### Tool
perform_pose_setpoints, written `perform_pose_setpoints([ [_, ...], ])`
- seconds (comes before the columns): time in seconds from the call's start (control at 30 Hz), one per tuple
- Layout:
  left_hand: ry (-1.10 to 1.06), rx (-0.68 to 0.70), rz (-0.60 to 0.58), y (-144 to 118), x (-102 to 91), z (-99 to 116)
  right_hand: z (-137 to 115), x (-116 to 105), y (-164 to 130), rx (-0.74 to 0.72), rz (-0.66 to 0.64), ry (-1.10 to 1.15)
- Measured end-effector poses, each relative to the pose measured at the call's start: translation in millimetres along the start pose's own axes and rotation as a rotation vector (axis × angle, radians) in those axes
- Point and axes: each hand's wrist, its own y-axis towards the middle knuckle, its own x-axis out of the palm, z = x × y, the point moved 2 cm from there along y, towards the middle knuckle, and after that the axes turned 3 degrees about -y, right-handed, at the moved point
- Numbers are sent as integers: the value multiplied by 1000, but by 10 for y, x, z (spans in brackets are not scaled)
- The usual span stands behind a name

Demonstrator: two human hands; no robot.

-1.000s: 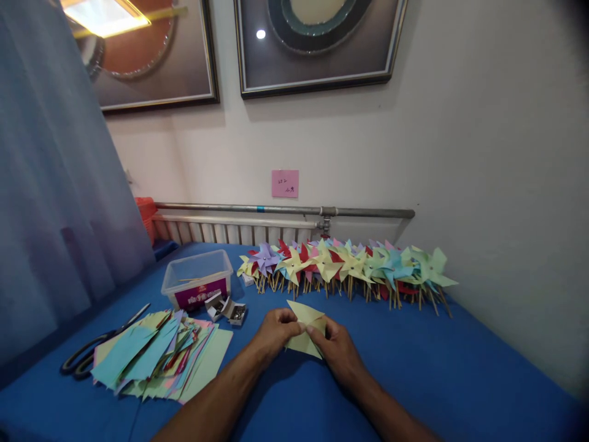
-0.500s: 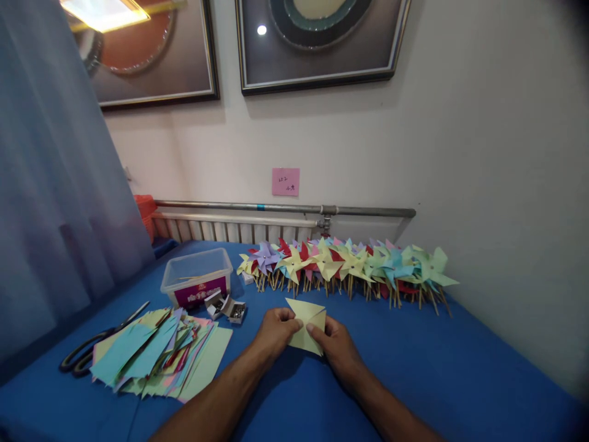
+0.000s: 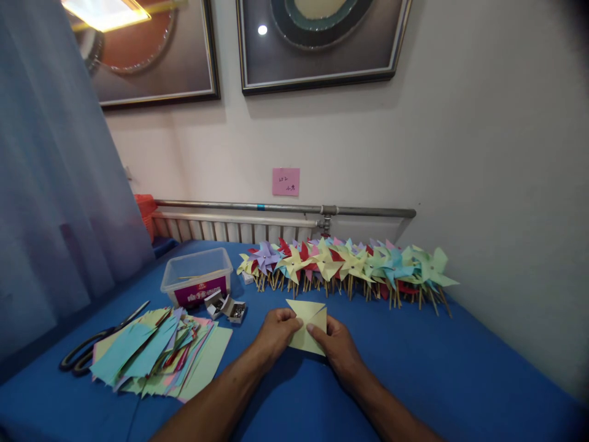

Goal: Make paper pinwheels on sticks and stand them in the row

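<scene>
A hand could pass over the counter (image 3: 460,368) beyond the right hand (image 3: 339,345); paper pinwheels (image 3: 326,265) bar the back, while a plastic tub (image 3: 202,292), small boxes (image 3: 237,319) and cut paper (image 3: 170,359) obstruct the left.

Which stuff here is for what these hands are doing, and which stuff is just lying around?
Probably for the job:
pale yellow paper, held by the left hand and right hand
paper pile
scissors
small boxes
tub
pinwheels

Seemingly just there:
curtain
framed pictures
pink note
red basket
pipe
</scene>
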Motion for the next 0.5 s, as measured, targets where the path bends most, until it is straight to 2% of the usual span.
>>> perform_pose_setpoints([
  [0.3,90,14,39,0,-6,6,2,9,-3,-2,-8,-18],
  [0.5,52,-7,59,15,1,1,-38,25,-31,-26,-35,49],
])
